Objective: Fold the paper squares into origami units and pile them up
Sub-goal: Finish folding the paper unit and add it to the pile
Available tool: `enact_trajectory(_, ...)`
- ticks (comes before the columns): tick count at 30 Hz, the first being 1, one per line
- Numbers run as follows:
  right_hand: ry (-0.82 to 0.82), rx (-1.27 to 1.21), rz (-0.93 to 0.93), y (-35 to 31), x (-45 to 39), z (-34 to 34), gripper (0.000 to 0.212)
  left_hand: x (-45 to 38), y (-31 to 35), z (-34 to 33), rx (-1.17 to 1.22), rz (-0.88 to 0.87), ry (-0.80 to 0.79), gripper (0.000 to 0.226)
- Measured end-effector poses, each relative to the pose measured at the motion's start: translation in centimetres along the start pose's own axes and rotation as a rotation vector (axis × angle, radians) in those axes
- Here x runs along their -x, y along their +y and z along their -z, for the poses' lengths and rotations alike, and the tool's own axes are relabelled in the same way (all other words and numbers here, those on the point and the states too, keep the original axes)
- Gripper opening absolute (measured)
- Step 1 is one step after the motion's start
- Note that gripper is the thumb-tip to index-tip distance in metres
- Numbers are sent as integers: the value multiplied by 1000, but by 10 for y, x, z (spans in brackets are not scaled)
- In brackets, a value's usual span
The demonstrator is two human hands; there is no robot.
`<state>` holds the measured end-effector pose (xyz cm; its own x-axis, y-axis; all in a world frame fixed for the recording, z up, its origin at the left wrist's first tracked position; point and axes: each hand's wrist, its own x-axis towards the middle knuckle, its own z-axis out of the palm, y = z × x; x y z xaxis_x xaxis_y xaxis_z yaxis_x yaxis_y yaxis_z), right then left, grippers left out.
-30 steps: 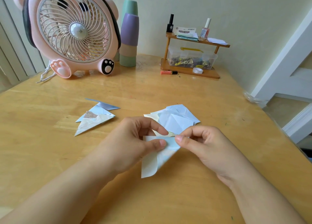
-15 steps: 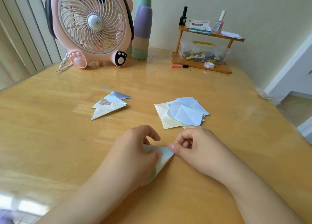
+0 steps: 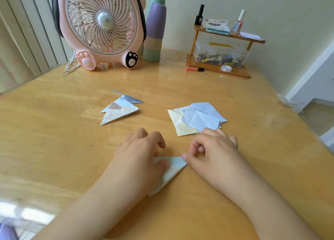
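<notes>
A pale blue folded paper triangle (image 3: 176, 168) lies flat on the wooden table (image 3: 54, 149) in front of me. My left hand (image 3: 141, 158) covers its left part, with the thumb pressing down on it and the fingertips arched onto the table. My right hand (image 3: 213, 154) sits just to the right with its fingers curled in, and its thumb tip touches the triangle's right corner. A small pile of folded units (image 3: 119, 111) lies at the centre left. A loose stack of blue and cream paper squares (image 3: 197, 118) lies just beyond my right hand.
A pink bear-shaped fan (image 3: 101, 28) and stacked cups (image 3: 154, 29) stand at the back. A small wooden shelf (image 3: 222, 58) with bottles, a clear box and tape stands at the back right, an orange marker (image 3: 194, 69) before it. The table's right edge drops off near a white door frame.
The paper was held up between both hands a second ago. It now lies on the table, pressed flat under my left hand. The view has shifted closer and to the left.
</notes>
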<state>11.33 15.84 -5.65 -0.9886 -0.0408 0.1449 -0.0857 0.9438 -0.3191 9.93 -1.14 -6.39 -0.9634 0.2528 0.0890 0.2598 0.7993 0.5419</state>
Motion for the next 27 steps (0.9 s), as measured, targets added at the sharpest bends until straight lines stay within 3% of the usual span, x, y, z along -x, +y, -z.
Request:
enact_trajectory(3, -14, -29, 7, 2, 1, 0, 19, 2, -4, 0, -38, -71, 20, 25)
enact_trajectory(9, -23, -27, 66, 3, 0, -3, 24, 0, -12, -7, -68, -239, 46, 2)
enact_trajectory(14, 51, 9, 161, 10, 0, -8, 15, 4, -14, -7, -81, -341, 135, 3)
enact_trajectory(18, 140, 81, 163, 15, -2, -7, 13, 12, -28, -10, -75, -360, 110, 25)
enact_trajectory(27, 147, 70, 212, 11, 0, -7, 16, 15, -35, -10, -11, -317, 70, 32)
